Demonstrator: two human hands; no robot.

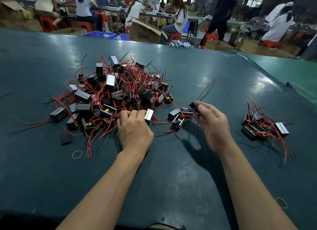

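A big heap of small black-and-silver boxes with red and black wires (111, 94) lies on the dark green table (171, 169), left of centre. My left hand (135, 128) is at the heap's near right edge, its fingers curled round one silver-sided box (148, 115). My right hand (212, 125), blurred by motion, is lifted above the table and pinches a dark box (193, 108) whose red and black wires trail up to the right. Two loose boxes (177, 117) lie between my hands.
A smaller group of the same wired boxes (264, 127) lies at the right. Yellow rubber bands lie near the heap (77, 154) and at the lower right (281, 202). Beyond the table's far edge people sit among cardboard boxes (145, 31) and blue crates (101, 34).
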